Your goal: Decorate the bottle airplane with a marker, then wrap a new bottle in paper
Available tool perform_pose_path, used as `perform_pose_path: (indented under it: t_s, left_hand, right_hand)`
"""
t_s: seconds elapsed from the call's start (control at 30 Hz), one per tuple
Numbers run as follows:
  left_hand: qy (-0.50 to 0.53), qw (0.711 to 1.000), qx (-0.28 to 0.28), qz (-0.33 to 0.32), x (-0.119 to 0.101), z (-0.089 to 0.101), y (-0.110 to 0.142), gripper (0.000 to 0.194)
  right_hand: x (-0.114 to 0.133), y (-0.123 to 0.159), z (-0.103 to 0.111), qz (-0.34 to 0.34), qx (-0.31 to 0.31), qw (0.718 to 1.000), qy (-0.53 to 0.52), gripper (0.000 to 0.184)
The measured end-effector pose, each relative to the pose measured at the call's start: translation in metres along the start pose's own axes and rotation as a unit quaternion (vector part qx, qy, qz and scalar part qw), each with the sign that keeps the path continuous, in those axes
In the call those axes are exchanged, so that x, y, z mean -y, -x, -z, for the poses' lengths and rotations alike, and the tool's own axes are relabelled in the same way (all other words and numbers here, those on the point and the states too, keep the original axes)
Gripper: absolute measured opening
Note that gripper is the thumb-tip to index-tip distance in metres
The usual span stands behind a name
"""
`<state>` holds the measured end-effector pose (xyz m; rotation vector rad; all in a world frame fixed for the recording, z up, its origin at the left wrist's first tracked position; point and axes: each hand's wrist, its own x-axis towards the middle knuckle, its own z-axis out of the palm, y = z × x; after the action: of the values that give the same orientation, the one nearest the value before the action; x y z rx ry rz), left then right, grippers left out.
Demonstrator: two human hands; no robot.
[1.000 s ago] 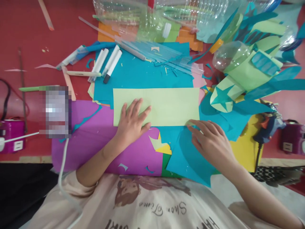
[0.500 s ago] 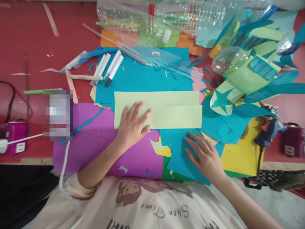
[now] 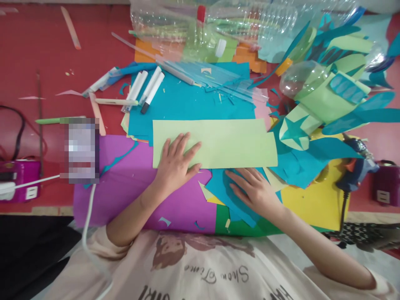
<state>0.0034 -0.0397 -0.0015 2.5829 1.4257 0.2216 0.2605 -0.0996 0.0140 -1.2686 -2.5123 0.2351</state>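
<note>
My left hand (image 3: 177, 160) lies flat on the left part of a pale green sheet of paper (image 3: 231, 143), its fingers spread. The sheet is long and stretches sideways, and its right end juts out lower than the rest. Just below its bottom edge my right hand (image 3: 254, 187) rests palm down on a blue sheet of paper (image 3: 229, 193). The right fingers are stretched out, with their tips close to the green edge. Whether any tip goes under that edge I cannot tell.
Purple paper (image 3: 125, 200) and yellow paper (image 3: 315, 204) cover the near table. A glue gun (image 3: 354, 171) lies at the right, below a green-and-blue paper craft (image 3: 337, 98). Several markers (image 3: 153, 91) and plastic bottles (image 3: 250, 25) are further back. A white cable (image 3: 89, 221) runs at left.
My right hand has moved left and slightly up. The pale green sheet's right end now reaches further right, and the loose blue paper has shifted left. The left hand stays put on the sheet.
</note>
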Motion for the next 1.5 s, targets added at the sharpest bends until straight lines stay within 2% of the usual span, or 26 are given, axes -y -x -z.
perform_pose_path:
  t_s: [0.1,0.23,0.3,0.4,0.5,0.57,0.8,0.93,1.03,1.2,1.33,1.5]
  left_hand:
    - [0.009,1.000,0.000,0.001,0.000,0.000,0.000,0.050]
    - [0.012,1.000,0.001,0.007,-0.001,0.000,0.000,0.050]
    - [0.009,1.000,0.004,0.012,-0.002,0.001,-0.001,0.050]
    - [0.005,1.000,0.012,0.016,-0.003,0.002,-0.001,0.049]
    - [-0.004,1.000,0.011,0.014,-0.004,0.002,-0.001,0.050]
    - [-0.011,1.000,0.000,0.011,-0.004,0.001,0.000,0.049]
    - [-0.071,0.993,-0.085,-0.031,-0.004,0.001,0.000,0.048]
    - [-0.081,0.985,-0.132,-0.079,-0.015,0.008,0.003,0.029]
    - [0.000,0.983,-0.107,-0.146,-0.031,0.010,0.010,0.021]
    - [0.029,0.989,-0.052,-0.134,-0.047,0.004,0.025,0.041]
    - [0.036,0.991,-0.031,-0.127,-0.043,0.005,0.032,0.039]
    - [0.018,0.995,-0.032,-0.094,-0.032,0.013,0.038,0.038]
  right_hand:
    - [0.006,0.000,-0.001,0.012,-0.010,1.000,0.010,0.027]
    - [0.010,-0.007,-0.011,0.025,0.025,0.999,0.028,0.039]
    - [0.011,-0.014,-0.015,0.014,0.021,0.999,0.041,0.040]
    - [0.014,-0.020,-0.014,0.016,-0.030,0.999,0.012,0.030]
    - [0.017,-0.019,-0.005,0.092,-0.082,0.989,-0.077,0.022]
    - [0.020,-0.018,-0.001,0.129,-0.096,0.982,-0.101,0.021]
    - [0.020,-0.023,-0.012,0.035,-0.045,0.998,-0.038,0.029]
    - [0.019,-0.024,-0.017,0.024,-0.036,0.999,-0.033,0.031]
    - [0.020,-0.024,-0.017,0.027,-0.035,0.999,-0.022,0.031]
    - [0.020,-0.023,-0.013,0.041,-0.020,0.999,-0.002,0.030]
    - [0.019,-0.020,-0.006,0.032,-0.005,0.999,0.003,0.030]
    - [0.015,-0.012,0.005,-0.007,0.011,1.000,0.014,0.027]
